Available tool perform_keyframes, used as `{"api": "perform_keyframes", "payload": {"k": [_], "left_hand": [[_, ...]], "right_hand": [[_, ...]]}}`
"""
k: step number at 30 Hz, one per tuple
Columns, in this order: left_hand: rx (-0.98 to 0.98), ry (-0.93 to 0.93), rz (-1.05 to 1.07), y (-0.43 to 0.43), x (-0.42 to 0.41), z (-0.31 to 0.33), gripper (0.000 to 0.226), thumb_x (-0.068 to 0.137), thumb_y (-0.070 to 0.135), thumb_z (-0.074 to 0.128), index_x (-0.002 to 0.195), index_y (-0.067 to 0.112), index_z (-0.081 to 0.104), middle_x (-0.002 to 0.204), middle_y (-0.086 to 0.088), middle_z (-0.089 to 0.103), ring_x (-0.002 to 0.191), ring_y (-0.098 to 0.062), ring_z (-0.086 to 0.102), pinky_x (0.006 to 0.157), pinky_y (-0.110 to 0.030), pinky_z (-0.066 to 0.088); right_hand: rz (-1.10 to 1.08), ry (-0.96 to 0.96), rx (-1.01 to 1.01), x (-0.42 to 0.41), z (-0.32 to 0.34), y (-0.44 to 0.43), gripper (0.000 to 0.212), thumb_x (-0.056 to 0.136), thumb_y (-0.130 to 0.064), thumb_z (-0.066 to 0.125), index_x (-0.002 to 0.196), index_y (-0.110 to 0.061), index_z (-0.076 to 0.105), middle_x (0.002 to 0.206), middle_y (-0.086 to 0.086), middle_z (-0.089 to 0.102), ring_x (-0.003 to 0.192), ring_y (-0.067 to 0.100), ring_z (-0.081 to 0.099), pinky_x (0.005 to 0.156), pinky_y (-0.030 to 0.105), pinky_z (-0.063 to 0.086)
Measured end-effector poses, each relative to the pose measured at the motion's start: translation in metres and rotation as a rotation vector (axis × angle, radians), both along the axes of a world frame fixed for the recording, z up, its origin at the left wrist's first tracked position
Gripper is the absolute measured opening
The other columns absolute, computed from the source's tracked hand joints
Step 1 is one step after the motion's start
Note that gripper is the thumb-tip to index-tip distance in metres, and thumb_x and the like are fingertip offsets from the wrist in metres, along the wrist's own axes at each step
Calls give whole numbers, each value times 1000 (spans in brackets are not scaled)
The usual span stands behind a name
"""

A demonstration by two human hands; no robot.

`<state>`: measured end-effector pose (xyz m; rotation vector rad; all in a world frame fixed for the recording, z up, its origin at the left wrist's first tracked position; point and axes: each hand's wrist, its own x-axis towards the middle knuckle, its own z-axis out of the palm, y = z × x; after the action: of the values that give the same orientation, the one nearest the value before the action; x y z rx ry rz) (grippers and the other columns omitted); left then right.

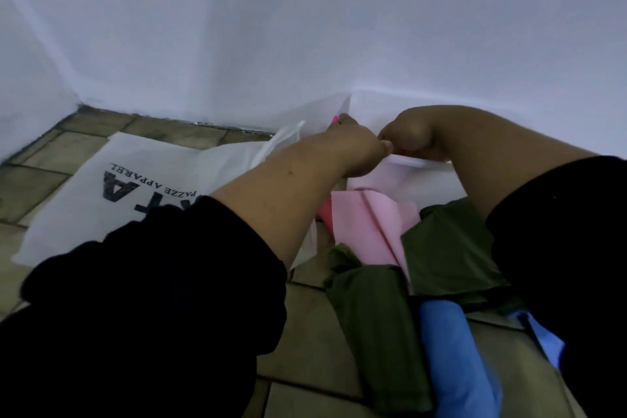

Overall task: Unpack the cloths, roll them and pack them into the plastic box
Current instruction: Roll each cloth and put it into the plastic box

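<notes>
The translucent white plastic box (427, 187) stands on the floor against the wall, top centre. My left hand (356, 146) and my right hand (412, 137) meet at its near rim, and each curls its fingers over that rim. A pale pink cloth (366, 227) lies flat just in front of the box. An olive green cloth (444, 248) lies beside it and partly over it, and another olive green piece (373, 322) stretches toward me. A rolled blue cloth (451, 356) lies nearest me at the lower right. What is inside the box is hidden.
A white carrier bag (112, 187) with black lettering lies flat on the tiled floor (305, 343) at the left, its handle (285, 136) near the box. White walls (305, 27) meet in a corner right behind the box. My dark sleeves fill the lower left and right edge.
</notes>
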<state>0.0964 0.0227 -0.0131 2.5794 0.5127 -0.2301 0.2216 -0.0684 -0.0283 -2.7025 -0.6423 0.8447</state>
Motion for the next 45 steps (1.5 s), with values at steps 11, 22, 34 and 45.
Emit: {"api": "perform_keyframes", "payload": {"k": [11, 22, 34, 45], "left_hand": [[24, 28, 17, -3, 6, 0, 81, 97, 49, 35, 148, -1, -4, 155, -20, 18, 136, -34, 31, 106, -38, 30], [114, -274, -133, 0, -96, -28, 46, 85, 59, 44, 117, 25, 51, 103, 3, 58, 82, -11, 54, 65, -29, 41], [344, 183, -224, -4, -205, -93, 80, 75, 63, 58, 139, 23, 32, 147, -8, 27, 130, -30, 33, 100, -44, 39], [331, 90, -222, 13, -206, -91, 72, 75, 67, 54, 132, 23, 44, 135, -6, 46, 118, -27, 47, 92, -41, 42]], "right_hand": [[105, -65, -42, -6, 3, 2, 23, 93, -20, 46, 102, -12, 66, 117, 9, 56, 99, 27, 51, 83, 36, 37], [-148, -555, 291, -158, 14, -125, 15, 76, -34, 62, 71, -20, 59, 72, -3, 61, 69, 15, 55, 62, 29, 38], [-362, -88, 21, -241, -51, -135, 78, 66, -51, 71, 123, -8, 40, 86, -2, 49, 74, 18, 55, 45, 24, 41], [-189, -348, -103, -247, 10, -127, 56, 57, -57, 65, 101, -24, 54, 93, 1, 60, 79, 20, 54, 67, 29, 41]]}}
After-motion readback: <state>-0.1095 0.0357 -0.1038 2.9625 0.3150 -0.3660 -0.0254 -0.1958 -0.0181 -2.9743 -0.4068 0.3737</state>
